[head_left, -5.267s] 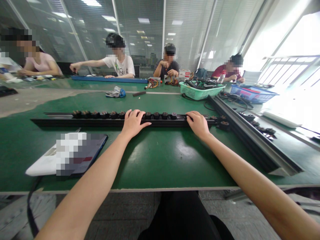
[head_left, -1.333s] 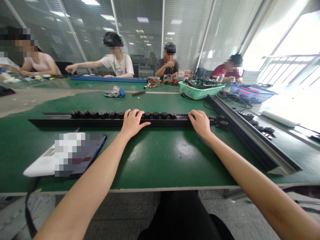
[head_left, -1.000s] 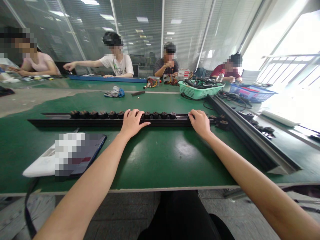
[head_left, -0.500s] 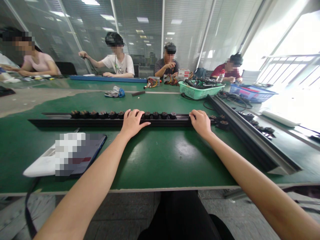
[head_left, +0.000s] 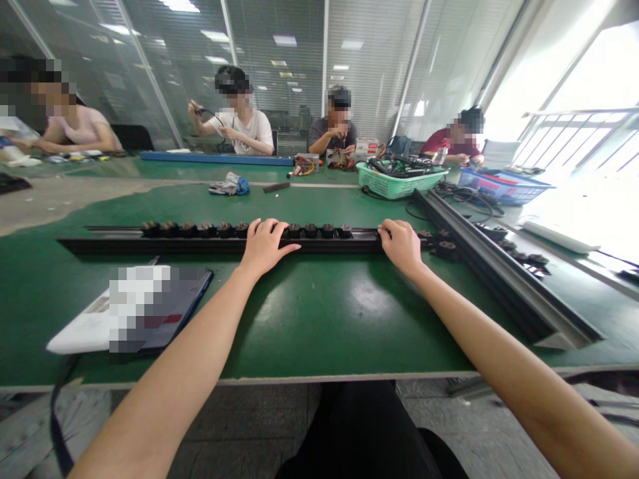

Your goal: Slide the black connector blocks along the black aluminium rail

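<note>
A long black channel [head_left: 339, 245] lies across the green table, with a row of black socket modules [head_left: 224, 229] standing in it. My left hand [head_left: 266, 245] grips the channel near its middle, fingers over the top and thumb along the front side. Near the channel's right end, my right hand [head_left: 400, 245] is closed on it, fingertips at the upper edge. Modules show on the left of my left hand and between both hands; those under my left hand are hidden.
A second channel [head_left: 499, 273] slants along the right, with loose modules beside it. A white object [head_left: 90, 319] and dark tablet-like item lie front left. Behind are a grey-blue glove [head_left: 229, 184], green basket [head_left: 394, 181], blue basket [head_left: 504, 189] and several people.
My hands and the channel stay in place. Across the table, the person in white has brought both hands up around a dark cable.
</note>
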